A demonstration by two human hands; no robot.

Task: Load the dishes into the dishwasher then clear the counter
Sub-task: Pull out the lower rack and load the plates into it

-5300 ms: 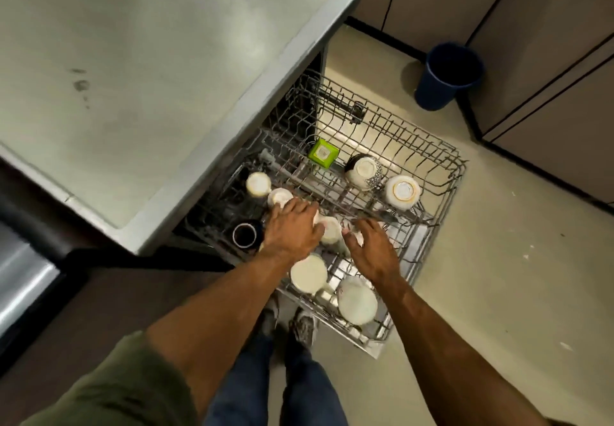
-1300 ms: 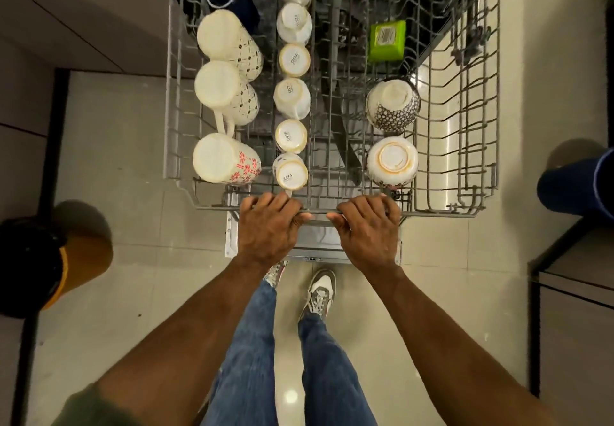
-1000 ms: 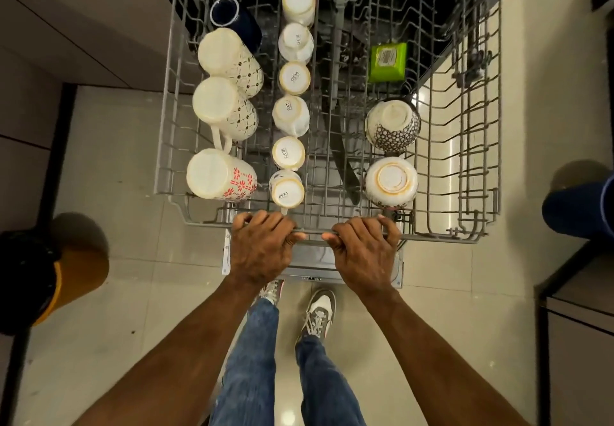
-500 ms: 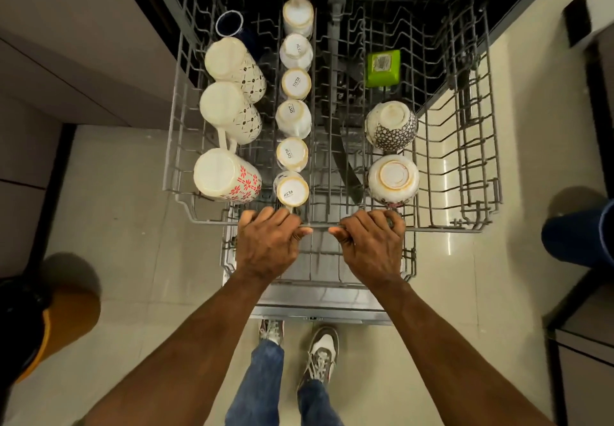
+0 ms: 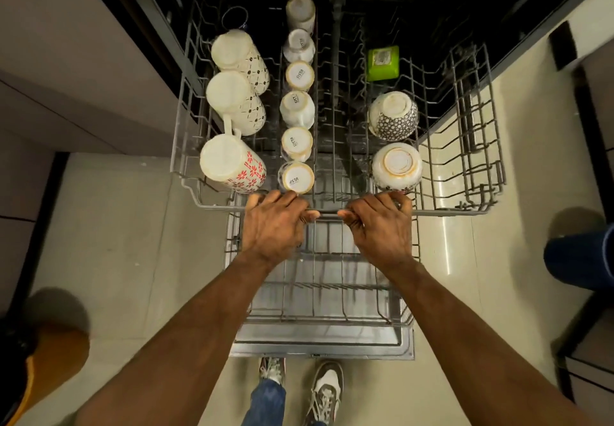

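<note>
Head view, looking straight down: the left hand (image 5: 275, 223) and right hand (image 5: 382, 226) sit side by side at centre, each grip curled over the front rail of the upper rack (image 5: 458, 212), a two-handed hold that probably serves to slide the loaded rack evenly into the dishwasher (image 5: 432, 4) at 12 o'clock. The dishes stand upside down, presumably to drain: three mugs (image 5: 232, 163) at 10 o'clock, a row of small cups (image 5: 296, 110) up the middle, two bowls (image 5: 395, 166) at 2 o'clock, and a green container (image 5: 382, 62) beyond them. The lower rack (image 5: 319, 286) shows at 6 o'clock, over the open door (image 5: 319, 342).
</note>
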